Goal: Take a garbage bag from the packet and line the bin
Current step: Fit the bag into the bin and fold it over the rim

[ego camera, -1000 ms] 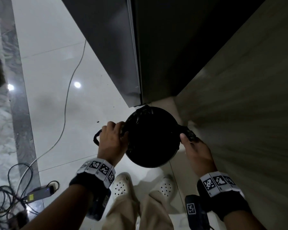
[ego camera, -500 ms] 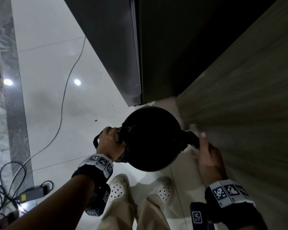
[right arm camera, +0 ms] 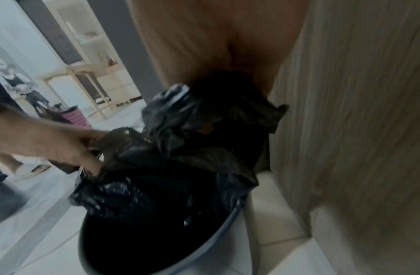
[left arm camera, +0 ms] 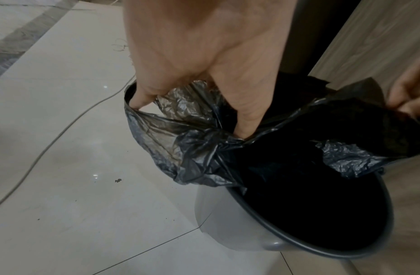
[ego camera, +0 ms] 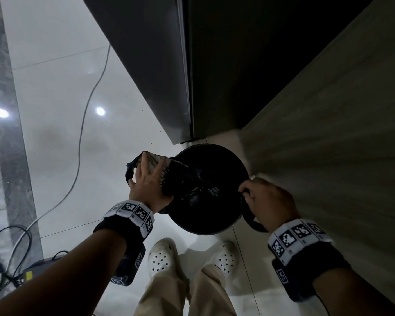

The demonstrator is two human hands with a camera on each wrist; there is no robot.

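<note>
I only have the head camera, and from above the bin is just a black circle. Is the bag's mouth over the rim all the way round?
Observer: No. In the left wrist view the bin shows a bare rim on the person's side.
Operator: What are the left fingers doing?
Observer: The left hand has straight fingers spread inside the mouth of the garbage bag, stretching it.
Operator: And the right?
Observer: The right hand pinches the bag's edge; film runs taut between both hands.

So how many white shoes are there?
2. The left shoe and right shoe stand side by side on the floor, on the person's side of the bin. None seem hidden.
</note>
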